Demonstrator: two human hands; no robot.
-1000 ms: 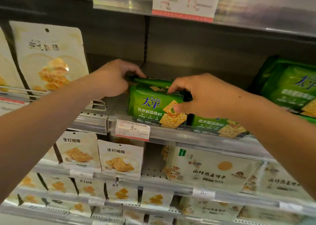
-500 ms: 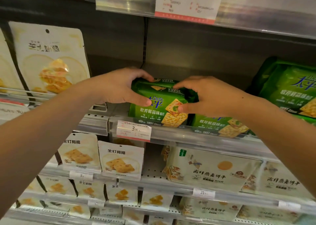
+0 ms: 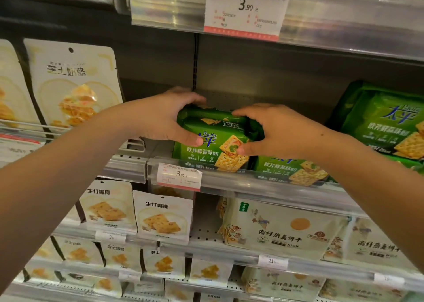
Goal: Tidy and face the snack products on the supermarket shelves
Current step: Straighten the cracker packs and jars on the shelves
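A green cracker pack (image 3: 213, 147) stands at the front of the middle shelf (image 3: 263, 182), its label facing me. My left hand (image 3: 169, 118) grips its left end, fingers over the top and thumb on the front. My right hand (image 3: 273, 129) grips its right end the same way. A second green pack (image 3: 291, 170) lies lower on the shelf, just right of it and partly under my right wrist. More green packs (image 3: 387, 127) stand stacked further right.
White snack pouches (image 3: 73, 88) hang at the left. Smaller white pouches (image 3: 163, 216) and large oat biscuit bags (image 3: 282, 230) fill the lower shelves. Price tags (image 3: 179, 176) clip to the shelf rails. Behind the held pack the shelf is dark and bare.
My left hand came forward from behind the pack to grip its left end. The pack has been tipped more upright at the shelf front.
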